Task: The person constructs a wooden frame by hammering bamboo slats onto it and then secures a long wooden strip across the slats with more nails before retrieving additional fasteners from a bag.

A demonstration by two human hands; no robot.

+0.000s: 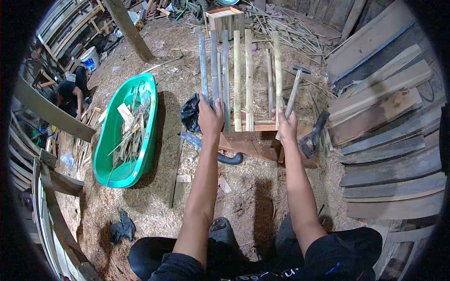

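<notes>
Floor, sawdust-covered (pixel 157 210): loose underfoot, so a shifted stance could jolt the work. Tub, green plastic, oblong (pixel 123 174), holding wood scraps: well apart to the left, a lesser concern. Rack, slim parallel slats, blue-grey at left, pale yellow at right (pixel 237 79): raised before the person, at or over a reddish-brown wooden board (pixel 248 146), contact unclear; far ends look unjoined, so uneven pressure could skew them. Hammer, wooden handle, dark metal head (pixel 294 93): tilted beside the outermost right slat, which a turned wrist could knock. Right grip (pixel 287 124): closed on handle and end slat together; the doubled load could let either slip. Left grip (pixel 211 118): closed on the left edge; twisting could loosen slats.
</notes>
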